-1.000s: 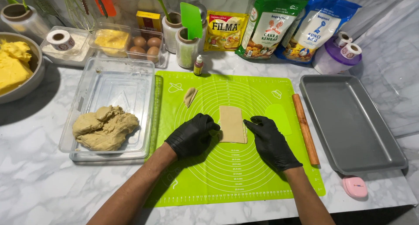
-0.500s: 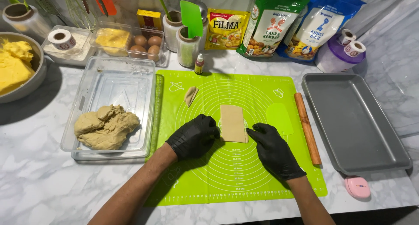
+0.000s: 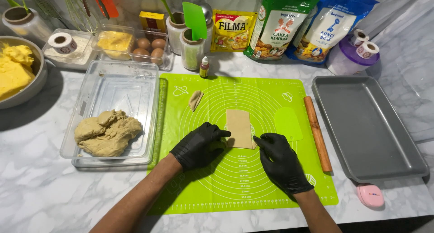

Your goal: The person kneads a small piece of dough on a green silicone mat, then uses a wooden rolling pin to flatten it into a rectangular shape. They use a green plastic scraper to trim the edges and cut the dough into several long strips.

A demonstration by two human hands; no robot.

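The marble counter (image 3: pixel 40 192) carries everything, and the green mat (image 3: pixel 271 178) lies in its middle. To the right sits an empty grey tray (image 3: pixel 366 129); to the left a clear tub (image 3: pixel 113 88) holds a lump of dough (image 3: pixel 107 132).

Along the mat's right edge lies a rolling pin (image 3: pixel 318 133), with a pale green scraper (image 3: pixel 288 123) just inside it.

The dough sheet (image 3: pixel 239 128) — a thin tan rectangle — lies flat near the mat's centre, long side running away from the person. A small folded scrap (image 3: pixel 195 100) lies apart, up and to the left.

Both gloved hands rest at the sheet's near end. The left hand (image 3: pixel 199 146) is loosely curled, fingertips touching the sheet's lower left edge; it clasps nothing that I can see. The right hand (image 3: pixel 280 163) lies flat and spread on the mat, its forefinger at the lower right corner, also gripping nothing.

The work looks like lifting or rolling the sheet from its near edge. To do that well, I would slip the fingertips under both corners evenly, so the edge rises straight and not askew. Thin dough tears if pinched — light, broad contact is safer than a hard nip. If it sticks to the mat, the scraper is close enough to free it.
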